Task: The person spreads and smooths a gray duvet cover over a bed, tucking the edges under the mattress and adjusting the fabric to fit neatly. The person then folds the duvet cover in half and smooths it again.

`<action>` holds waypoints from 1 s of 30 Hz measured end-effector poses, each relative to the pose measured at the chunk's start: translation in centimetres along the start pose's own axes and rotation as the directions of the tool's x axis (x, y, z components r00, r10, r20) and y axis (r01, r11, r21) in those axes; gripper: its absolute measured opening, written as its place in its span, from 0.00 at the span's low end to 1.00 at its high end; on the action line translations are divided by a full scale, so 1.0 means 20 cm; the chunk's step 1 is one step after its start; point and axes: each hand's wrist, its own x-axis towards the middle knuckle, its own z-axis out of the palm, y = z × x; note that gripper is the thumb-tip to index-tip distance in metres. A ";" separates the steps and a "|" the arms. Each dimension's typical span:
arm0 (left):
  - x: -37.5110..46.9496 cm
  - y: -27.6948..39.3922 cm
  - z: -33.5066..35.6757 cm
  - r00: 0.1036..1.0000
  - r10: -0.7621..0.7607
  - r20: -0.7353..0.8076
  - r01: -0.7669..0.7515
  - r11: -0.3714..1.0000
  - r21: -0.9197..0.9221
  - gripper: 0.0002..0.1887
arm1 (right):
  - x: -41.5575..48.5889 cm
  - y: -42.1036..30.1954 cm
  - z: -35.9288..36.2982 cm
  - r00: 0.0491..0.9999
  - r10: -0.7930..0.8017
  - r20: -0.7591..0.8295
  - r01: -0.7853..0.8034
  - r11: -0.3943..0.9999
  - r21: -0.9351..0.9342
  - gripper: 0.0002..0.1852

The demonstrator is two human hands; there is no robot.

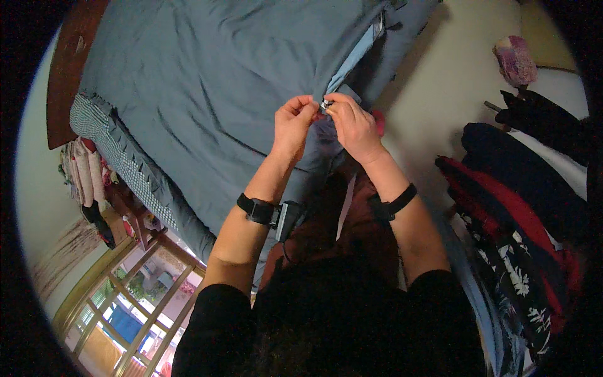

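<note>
A grey fabric cover [226, 80] lies over the bed, wrinkled across its top. Along its right side runs an opening, with light blue fabric [355, 56] visible inside. At the lower end of that opening, my right hand [353, 125] pinches a small, shiny fastener-like piece [325, 104] between thumb and fingers; its exact kind is unclear. My left hand [297, 122] is just left of it, thumb and index finger pinched together at the cover's edge. Whether fabric is between those fingertips is too small to tell. Both wrists wear black straps, and a small device sits by the left one.
Hanging clothes [518, 226] line the right side. A brown wooden bed board [75, 70] stands at the upper left, above checked fabric [136, 169] along the bed's edge. A paned window [141, 306] is at the lower left. A pink fuzzy item [516, 59] is at the upper right.
</note>
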 end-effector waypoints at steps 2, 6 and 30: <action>-0.02 -0.02 0.02 0.998 0.062 -0.021 -0.061 0.996 0.059 0.07 | 0.02 0.03 -0.01 0.999 0.037 0.028 -0.038 0.998 0.042 0.05; -0.03 -0.03 0.08 0.988 0.129 -0.091 -0.107 0.972 0.210 0.07 | 0.02 0.09 -0.02 0.992 0.088 0.091 -0.094 0.994 0.059 0.06; -0.25 0.35 0.10 0.815 0.405 0.414 -0.440 -0.033 0.898 0.19 | 0.23 0.07 -0.04 0.832 0.399 0.385 -0.504 0.834 0.225 0.07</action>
